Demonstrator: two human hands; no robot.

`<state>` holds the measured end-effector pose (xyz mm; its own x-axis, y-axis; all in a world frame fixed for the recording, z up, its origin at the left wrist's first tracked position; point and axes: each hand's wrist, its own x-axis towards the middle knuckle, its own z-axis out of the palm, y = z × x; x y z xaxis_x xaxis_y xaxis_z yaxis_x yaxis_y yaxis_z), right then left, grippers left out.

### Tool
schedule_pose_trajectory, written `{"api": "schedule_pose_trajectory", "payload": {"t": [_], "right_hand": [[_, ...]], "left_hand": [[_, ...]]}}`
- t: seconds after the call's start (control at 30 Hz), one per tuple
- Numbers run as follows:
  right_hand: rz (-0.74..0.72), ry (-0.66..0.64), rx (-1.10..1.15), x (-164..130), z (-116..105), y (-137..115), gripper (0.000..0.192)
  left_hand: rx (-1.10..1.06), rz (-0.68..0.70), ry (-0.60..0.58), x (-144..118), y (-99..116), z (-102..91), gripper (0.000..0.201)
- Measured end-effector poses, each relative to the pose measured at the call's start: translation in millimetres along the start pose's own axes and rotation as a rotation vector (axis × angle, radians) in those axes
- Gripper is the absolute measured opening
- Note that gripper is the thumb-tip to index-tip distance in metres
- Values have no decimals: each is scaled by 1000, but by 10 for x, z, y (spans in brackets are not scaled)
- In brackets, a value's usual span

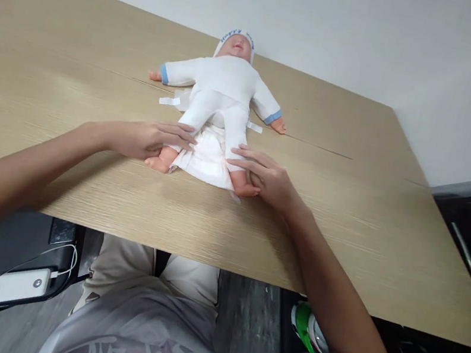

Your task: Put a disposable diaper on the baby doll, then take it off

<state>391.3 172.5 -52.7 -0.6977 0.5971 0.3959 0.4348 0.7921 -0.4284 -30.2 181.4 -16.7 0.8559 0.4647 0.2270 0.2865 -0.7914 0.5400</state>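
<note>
A baby doll [225, 78] lies on its back on the table, arms spread, in a white suit with blue cuffs and a printed white cap. Beneath its hips and between its legs is an unfolded white diaper [204, 162]; its side tabs stick out beside the waist. My left hand [146, 139] has its fingers over the doll's lower leg at the left, thumb hidden. Around the other lower leg, my right hand [267, 176] lays its fingers across the shin, with the thumb by the foot. Both hands hold the legs loosely, and the bare feet show below.
The wooden table [80, 186] meets a white wall [332, 30] behind the doll. Below its front edge at the left, a white power bank [17, 286] with a cable lies on a black surface. A green and white object [304, 328] stands under the edge at the right.
</note>
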Motion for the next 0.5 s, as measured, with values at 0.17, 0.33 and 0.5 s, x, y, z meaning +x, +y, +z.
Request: {"api": "schedule_pose_trajectory", "payload": {"t": [0.17, 0.33, 0.5], "right_hand": [[31, -23, 139, 8, -98, -8, 50], [54, -44, -12, 24, -40, -356, 53], [97, 17, -223, 24, 187, -547, 58]], "left_hand": [[5, -71, -98, 19, 123, -137, 49], [198, -177, 10, 53, 285, 40, 66], [321, -160, 137, 113, 288, 283, 51]]}}
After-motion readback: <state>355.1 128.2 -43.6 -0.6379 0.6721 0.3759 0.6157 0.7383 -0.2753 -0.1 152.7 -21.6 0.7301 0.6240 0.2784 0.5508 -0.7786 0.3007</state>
